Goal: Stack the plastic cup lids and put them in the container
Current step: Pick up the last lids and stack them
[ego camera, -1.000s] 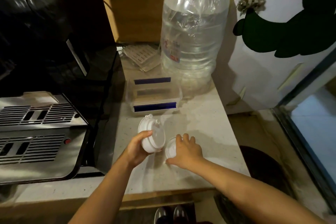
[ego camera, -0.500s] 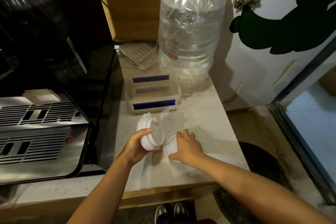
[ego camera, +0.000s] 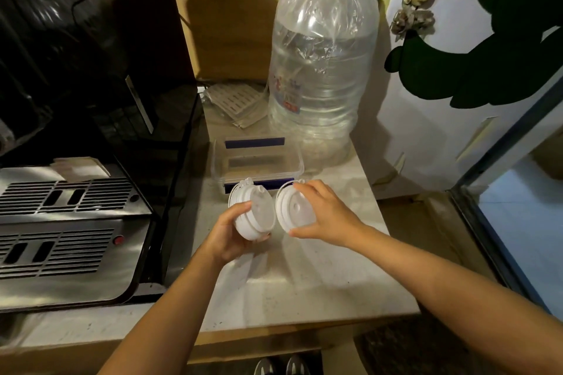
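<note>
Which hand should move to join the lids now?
Probably the right. The right hand holds a single lid by its rim, tilted toward the stack gripped in the left hand, close beside it, both above the counter.

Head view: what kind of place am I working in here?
Probably a small drinks counter or café prep corner: a stainless-steel drip-tray machine sits on the pale stone counter, a large clear plastic water jug stands behind, and both hands hold white plastic cup lids.
</note>
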`<state>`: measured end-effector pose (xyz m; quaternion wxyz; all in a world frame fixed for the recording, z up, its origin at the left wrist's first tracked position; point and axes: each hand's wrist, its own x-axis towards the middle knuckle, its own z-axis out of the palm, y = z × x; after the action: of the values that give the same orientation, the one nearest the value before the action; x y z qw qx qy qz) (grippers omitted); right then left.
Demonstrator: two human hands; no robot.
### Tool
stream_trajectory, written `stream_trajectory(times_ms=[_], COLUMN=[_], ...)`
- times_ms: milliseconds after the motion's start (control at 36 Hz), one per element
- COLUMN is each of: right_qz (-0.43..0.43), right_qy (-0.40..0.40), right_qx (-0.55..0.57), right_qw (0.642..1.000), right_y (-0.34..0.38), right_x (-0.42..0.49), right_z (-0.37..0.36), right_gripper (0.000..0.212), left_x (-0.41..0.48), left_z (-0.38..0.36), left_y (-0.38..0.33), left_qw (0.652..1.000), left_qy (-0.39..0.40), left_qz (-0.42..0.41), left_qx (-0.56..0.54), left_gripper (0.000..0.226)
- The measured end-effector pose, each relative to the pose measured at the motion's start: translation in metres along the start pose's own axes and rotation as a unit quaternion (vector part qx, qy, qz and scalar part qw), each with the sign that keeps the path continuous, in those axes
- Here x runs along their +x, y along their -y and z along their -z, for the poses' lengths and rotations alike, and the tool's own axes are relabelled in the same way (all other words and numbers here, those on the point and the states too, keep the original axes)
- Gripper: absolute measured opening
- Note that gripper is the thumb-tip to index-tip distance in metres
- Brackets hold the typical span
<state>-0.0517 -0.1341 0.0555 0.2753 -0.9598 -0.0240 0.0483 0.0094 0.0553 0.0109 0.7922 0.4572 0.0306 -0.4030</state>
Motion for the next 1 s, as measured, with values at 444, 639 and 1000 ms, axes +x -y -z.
stream_trajectory(times_ms=[444, 639, 1000], right_qz=[0.192, 0.251, 0.275], right_qy=[-0.004, -0.015, 0.005], right_qx=[0.014, 0.003, 0.012], right_qw=[0.981, 0.968, 0.961], right_y=[0.031, 0.033, 0.032], right_x=[0.038, 0.054, 0.071], right_z=[0.058, 0.071, 0.079], right_gripper=[0.088, 0.089, 0.09], left_x=[0.008, 0.009, 0.02], left_z=[-0.033, -0.042, -0.051], left_y=[-0.04, -0.056, -0.075], left_qw=[0.989, 0.987, 0.988], left_qy=[0.092, 0.107, 0.103], left_qz=[-0.095, -0.108, -0.114], left_qx=[0.058, 0.055, -0.001], left_gripper=[0.082, 0.084, 0.09])
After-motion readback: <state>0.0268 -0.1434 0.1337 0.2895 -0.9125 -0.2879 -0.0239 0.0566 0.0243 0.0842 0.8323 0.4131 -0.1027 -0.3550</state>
